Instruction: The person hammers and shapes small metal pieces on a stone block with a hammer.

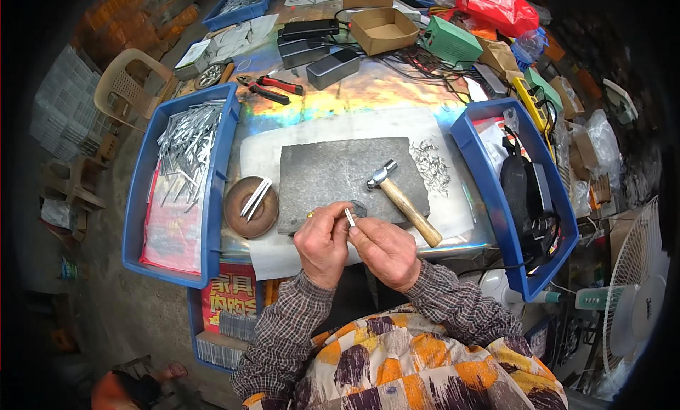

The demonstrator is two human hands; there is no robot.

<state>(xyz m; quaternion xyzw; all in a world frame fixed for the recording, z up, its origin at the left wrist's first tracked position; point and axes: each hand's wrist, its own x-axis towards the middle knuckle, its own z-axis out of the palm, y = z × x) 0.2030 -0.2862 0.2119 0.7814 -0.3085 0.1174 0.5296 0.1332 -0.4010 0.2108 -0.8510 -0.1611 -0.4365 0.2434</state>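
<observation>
Small strip [350, 217], centre: pale silver-white
Block [326, 172], centre: dark grey, lighter smudges
Hammer [409, 211], right of centre: silver head, tan handle
Bowl [230, 207], left of centre: reddish brown
Left tray [214, 204], left side: blue
Right tray [489, 197], right side: blue
Pliers [283, 85], upper left: red and black
Tabletop [333, 98], upper centre: rainbow sheen
Bag [499, 9], upper right: red
Sleeves [280, 335], lower centre: dark-and-pale checks
Patterned garment [397, 364], bottom: orange, yellow, dark-purple patches on off-white
</observation>
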